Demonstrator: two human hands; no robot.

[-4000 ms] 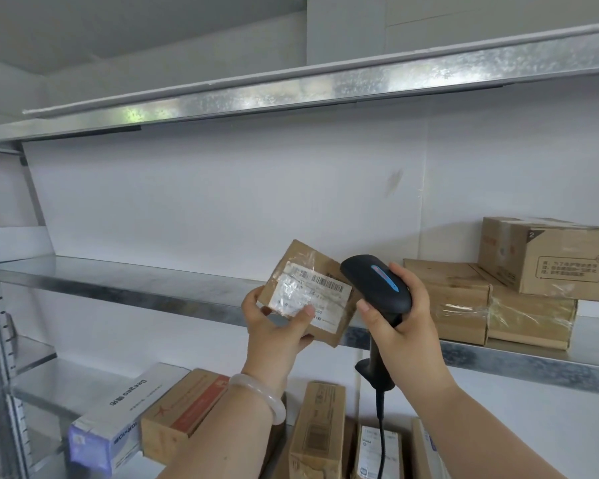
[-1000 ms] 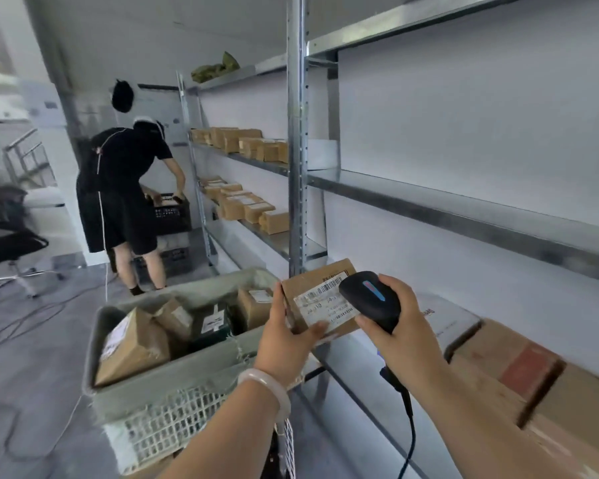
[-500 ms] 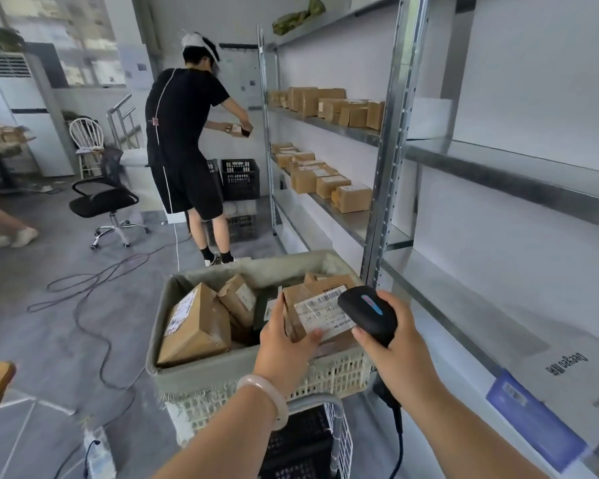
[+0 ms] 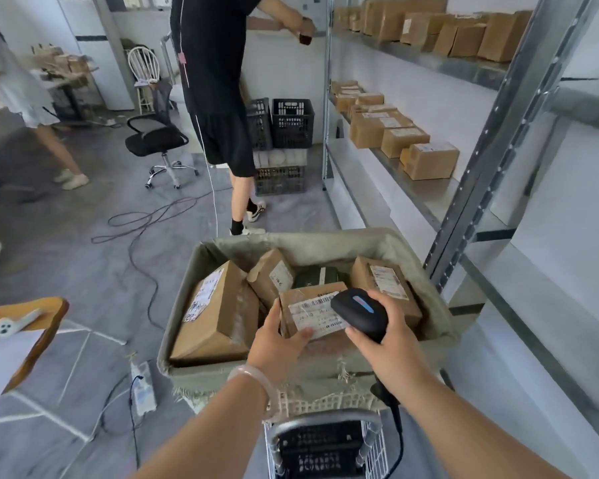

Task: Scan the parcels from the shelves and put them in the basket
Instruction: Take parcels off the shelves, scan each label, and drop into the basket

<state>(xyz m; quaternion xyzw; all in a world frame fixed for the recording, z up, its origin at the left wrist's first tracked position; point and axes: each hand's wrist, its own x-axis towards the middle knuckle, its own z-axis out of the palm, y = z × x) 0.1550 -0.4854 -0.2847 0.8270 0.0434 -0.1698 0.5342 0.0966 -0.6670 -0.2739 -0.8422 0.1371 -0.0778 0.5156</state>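
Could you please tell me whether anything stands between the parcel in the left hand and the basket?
Nothing visible does. The left hand holds the parcel right over the open basket; only other parcels lie below. The scanner in the right hand overlaps its right edge from above, not underneath.

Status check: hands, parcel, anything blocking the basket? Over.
Left hand grips small brown labelled cardboard parcel over grey lined basket. Right hand holds black handheld scanner. Drop path looks clear.
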